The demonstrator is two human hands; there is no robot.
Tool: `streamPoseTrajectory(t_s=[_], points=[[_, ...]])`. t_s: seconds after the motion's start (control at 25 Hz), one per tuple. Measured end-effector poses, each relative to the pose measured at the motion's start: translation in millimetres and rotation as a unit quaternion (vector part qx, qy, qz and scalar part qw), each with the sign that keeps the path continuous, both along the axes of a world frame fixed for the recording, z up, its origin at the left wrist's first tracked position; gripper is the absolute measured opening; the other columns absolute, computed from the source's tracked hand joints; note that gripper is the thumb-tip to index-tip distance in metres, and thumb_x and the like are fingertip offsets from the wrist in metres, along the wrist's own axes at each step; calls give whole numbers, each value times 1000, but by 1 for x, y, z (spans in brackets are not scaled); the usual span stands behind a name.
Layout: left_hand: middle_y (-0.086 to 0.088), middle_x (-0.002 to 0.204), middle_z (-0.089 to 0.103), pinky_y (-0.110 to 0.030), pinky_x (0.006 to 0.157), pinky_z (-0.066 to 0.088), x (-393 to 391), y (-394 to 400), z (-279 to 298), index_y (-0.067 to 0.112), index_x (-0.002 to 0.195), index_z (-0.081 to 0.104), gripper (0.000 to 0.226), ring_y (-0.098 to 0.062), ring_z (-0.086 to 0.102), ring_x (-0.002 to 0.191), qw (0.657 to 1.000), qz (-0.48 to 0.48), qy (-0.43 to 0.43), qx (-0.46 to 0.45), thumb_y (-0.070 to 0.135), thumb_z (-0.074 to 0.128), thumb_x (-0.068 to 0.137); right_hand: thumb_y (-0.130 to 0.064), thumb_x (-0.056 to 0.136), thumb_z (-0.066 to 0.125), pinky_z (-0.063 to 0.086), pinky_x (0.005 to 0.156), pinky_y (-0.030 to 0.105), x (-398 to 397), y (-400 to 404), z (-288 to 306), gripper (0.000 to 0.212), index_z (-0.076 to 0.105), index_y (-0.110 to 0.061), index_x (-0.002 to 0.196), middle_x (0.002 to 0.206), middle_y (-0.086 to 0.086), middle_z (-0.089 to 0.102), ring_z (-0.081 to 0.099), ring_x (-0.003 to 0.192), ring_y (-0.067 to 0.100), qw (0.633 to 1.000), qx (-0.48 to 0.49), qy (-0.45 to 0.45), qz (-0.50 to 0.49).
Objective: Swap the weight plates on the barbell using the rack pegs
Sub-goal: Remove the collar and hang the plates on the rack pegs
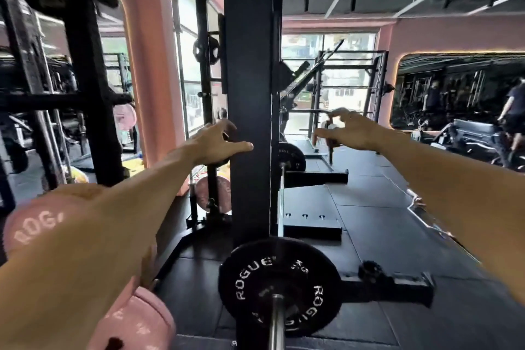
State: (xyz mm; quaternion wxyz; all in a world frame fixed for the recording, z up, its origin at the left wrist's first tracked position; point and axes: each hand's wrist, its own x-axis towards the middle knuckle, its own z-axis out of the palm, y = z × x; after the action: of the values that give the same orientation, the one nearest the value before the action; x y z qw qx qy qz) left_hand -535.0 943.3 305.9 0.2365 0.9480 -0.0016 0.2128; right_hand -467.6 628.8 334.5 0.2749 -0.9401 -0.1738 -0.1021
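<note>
The barbell (276,321) runs away from me at bottom centre, with a black Rogue plate (279,287) on its near sleeve and a second black plate (291,156) at the far end. A black rack upright (251,94) stands just behind the near plate. My left hand (216,142) reaches out left of the upright, fingers spread, over a small dark plate (220,162) that is mostly hidden; I cannot tell if it touches. My right hand (346,131) is stretched out right of the upright, fingers loosely curved, holding nothing.
Pink Rogue plates (34,224) sit at lower left under my left arm, another (136,318) below it. A pink plate (213,193) hangs low on the far rack. Rack feet (392,287) lie on the black floor. A person (514,111) stands far right.
</note>
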Motion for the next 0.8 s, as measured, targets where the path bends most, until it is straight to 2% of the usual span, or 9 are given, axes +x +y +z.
streamPoseTrajectory(t_s=[0.12,0.2,0.32,0.44,0.48,0.56,0.6,0.68,0.8], points=[[-2,119,56,-35,84,42,11,0,-68,25,131,49,73,-23,54,105,1000,7,-7,-1,69,68,76,-69,77,63,36,95,30,13,-6,-68,84,40,-24,144,146,8,44,49,122,26,1000,27,-3,5],[-2,114,58,-33,79,39,21,1,-112,24,129,51,71,-22,54,100,1000,12,-10,-2,69,68,76,-68,77,65,39,99,32,21,-8,-113,82,42,-24,142,141,6,48,52,117,24,999,34,-2,7],[-5,119,56,-35,83,41,43,5,-187,27,128,50,72,-25,54,105,1000,11,-2,-12,71,68,75,-66,79,66,41,103,39,41,-7,-192,82,40,-22,143,130,4,54,53,116,26,999,33,6,8],[-7,127,57,-35,89,42,62,10,-260,28,127,50,66,-24,54,113,1000,13,11,-21,67,68,76,-65,78,66,40,89,35,55,1,-267,81,39,-25,143,120,3,49,52,106,24,997,59,47,17],[-7,123,62,-38,91,46,66,10,-280,28,126,50,66,-23,57,112,999,13,22,-24,66,68,75,-66,78,66,40,90,35,58,3,-287,80,39,-27,142,124,3,48,52,109,24,996,62,58,16],[-4,97,73,-44,87,54,71,11,-317,26,126,47,71,-18,65,97,998,13,50,-34,67,64,70,-67,77,66,40,102,40,66,9,-326,80,39,-30,143,138,4,46,49,122,26,996,60,71,15],[-1,89,73,-44,86,54,74,13,-336,25,126,47,75,-17,66,92,998,17,56,-35,68,62,67,-67,77,66,37,107,42,71,13,-347,79,39,-31,142,144,4,44,47,127,26,995,60,74,12],[2,100,64,-40,92,50,83,18,-372,27,126,49,81,-19,61,97,996,29,68,-41,72,60,59,-66,77,65,34,110,40,81,22,-386,76,42,-32,141,145,3,45,45,131,23,996,52,78,7],[0,114,55,-37,95,45,94,20,-429,32,127,50,82,-21,54,106,992,36,109,-47,70,57,54,-61,80,65,35,100,30,90,30,-442,68,46,-32,138,137,3,49,48,120,19,995,31,90,-5]])
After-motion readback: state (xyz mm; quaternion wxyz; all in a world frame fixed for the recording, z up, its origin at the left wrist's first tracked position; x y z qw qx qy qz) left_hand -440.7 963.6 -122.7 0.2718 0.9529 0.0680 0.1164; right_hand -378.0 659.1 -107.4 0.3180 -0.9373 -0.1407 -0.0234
